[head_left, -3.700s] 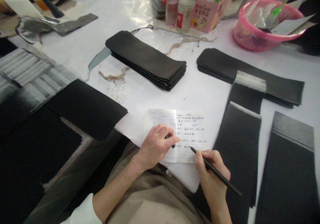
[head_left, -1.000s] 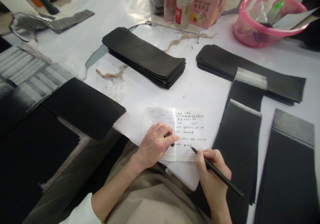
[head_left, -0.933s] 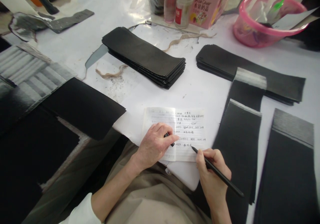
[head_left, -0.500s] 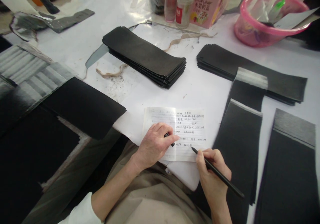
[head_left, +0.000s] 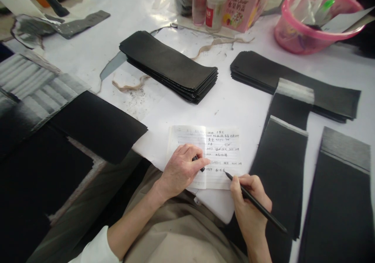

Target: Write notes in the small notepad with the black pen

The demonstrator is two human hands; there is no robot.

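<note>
An open lined notebook (head_left: 225, 142) with handwriting on its right page lies at the table's near edge. My right hand (head_left: 254, 198) grips a black pen (head_left: 263, 211), its tip touching the page at the end of the lowest written line. Across the notebook's left page rests my left hand (head_left: 182, 167), fingers curled around a small black pen cap (head_left: 200, 164) that shows between thumb and fingers. Part of the left page is hidden under that hand.
Stacks of black rectangular sheets lie beyond the notebook, one in the middle (head_left: 170, 65) and one at right (head_left: 295, 81). More black pieces (head_left: 281, 169) flank my right hand; others (head_left: 99, 126) lie left. A pink basin (head_left: 310, 34), jar (head_left: 216, 11) and pink box (head_left: 246, 7) stand farther back.
The pen tip has shifted very slightly right along the lowest line, adding a small stroke. My left hand has stayed in place.
</note>
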